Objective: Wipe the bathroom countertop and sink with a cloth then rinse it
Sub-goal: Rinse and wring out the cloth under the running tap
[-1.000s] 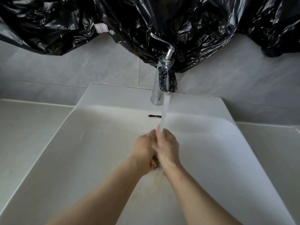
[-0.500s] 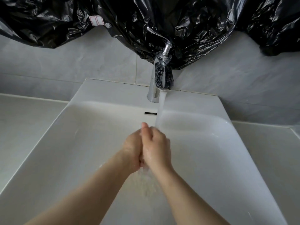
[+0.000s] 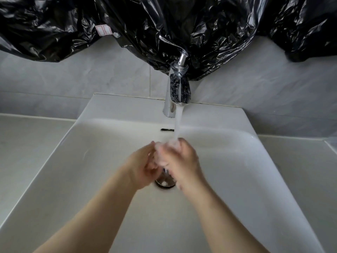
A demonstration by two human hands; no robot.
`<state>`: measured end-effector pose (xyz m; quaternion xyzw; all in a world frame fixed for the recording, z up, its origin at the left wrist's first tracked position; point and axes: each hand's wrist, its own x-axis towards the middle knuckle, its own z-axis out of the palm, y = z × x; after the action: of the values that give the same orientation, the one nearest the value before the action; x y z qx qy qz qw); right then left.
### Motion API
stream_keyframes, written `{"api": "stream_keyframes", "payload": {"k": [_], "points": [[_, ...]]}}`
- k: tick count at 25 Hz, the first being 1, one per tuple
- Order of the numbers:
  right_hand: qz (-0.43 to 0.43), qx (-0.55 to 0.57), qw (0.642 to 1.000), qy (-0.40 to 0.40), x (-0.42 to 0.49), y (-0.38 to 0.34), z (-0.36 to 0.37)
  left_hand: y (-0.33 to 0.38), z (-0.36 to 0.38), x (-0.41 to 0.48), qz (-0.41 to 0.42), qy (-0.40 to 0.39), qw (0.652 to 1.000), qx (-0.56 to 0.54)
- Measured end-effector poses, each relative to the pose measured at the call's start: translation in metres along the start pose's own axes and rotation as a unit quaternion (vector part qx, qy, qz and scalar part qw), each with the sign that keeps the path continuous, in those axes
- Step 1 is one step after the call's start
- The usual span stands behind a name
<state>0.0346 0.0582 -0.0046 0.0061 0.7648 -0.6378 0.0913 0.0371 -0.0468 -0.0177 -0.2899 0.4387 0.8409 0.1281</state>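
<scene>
Curled left hand [image 3: 143,166] against curled right hand [image 3: 182,162].

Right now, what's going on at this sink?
A person has the left hand and right hand together under the water running from the chrome faucet, above the drain of the white sink. Motion blur hides whether either hand holds anything. Black plastic sheeting hangs on the wall above.
</scene>
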Motion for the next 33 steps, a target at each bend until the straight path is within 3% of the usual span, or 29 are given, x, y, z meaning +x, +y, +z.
{"api": "stream_keyframes", "payload": {"k": [2,4,6,10,15,16,18,19,20,22,24,26,27,28,30,31,33], "points": [[-0.066,-0.188,0.979,-0.036,-0.013,0.004,0.018,-0.015,0.011,-0.003,0.031,-0.006,0.999,-0.041],[-0.037,-0.236,0.971,0.010,-0.004,0.006,0.015,-0.026,0.026,-0.011,0.017,0.005,1.000,-0.024],[0.027,-0.193,0.980,0.045,0.010,0.009,0.004,-0.030,0.039,-0.016,-0.009,0.003,1.000,0.009],[0.181,0.045,0.981,0.058,0.015,0.008,-0.002,-0.030,0.039,-0.008,0.061,0.038,0.983,0.169],[0.126,0.075,0.988,0.038,0.010,-0.002,-0.022,0.003,0.015,-0.009,0.082,-0.006,0.980,0.181],[0.115,0.092,0.989,0.025,0.010,-0.004,-0.029,0.010,0.006,-0.007,0.105,0.025,0.960,0.260],[0.073,0.052,0.995,0.036,0.015,0.000,-0.038,0.018,-0.010,-0.005,0.210,0.113,0.837,0.492],[0.035,0.007,0.998,0.049,0.017,0.003,-0.038,0.018,-0.013,-0.006,0.250,0.104,0.780,0.564],[-0.003,-0.034,0.998,0.049,0.017,0.005,-0.036,0.016,-0.012,-0.007,0.264,0.052,0.763,0.588],[-0.040,-0.092,0.995,0.029,0.011,0.000,-0.027,0.006,-0.004,-0.009,0.234,-0.072,0.798,0.550],[-0.031,-0.021,0.995,0.091,0.010,-0.004,-0.028,0.003,0.002,-0.010,0.229,-0.068,0.814,0.530],[0.045,0.151,0.974,0.160,0.016,-0.003,-0.031,0.008,0.002,-0.008,0.231,-0.043,0.883,0.406],[0.094,0.175,0.968,0.154,0.016,-0.001,-0.028,0.011,0.002,-0.008,0.211,-0.078,0.930,0.292],[0.153,0.157,0.969,0.112,0.015,0.001,-0.023,0.014,0.005,-0.010,0.188,-0.136,0.955,0.183],[0.239,0.155,0.958,-0.021,0.007,0.005,-0.010,0.012,0.009,-0.014,0.163,-0.188,0.967,0.063],[0.260,0.182,0.946,-0.066,0.002,0.003,-0.006,0.009,0.011,-0.014,0.173,-0.147,0.970,0.082],[0.237,0.229,0.941,-0.077,-0.001,0.003,0.000,0.009,0.011,-0.010,0.207,0.024,0.959,0.194]]}}
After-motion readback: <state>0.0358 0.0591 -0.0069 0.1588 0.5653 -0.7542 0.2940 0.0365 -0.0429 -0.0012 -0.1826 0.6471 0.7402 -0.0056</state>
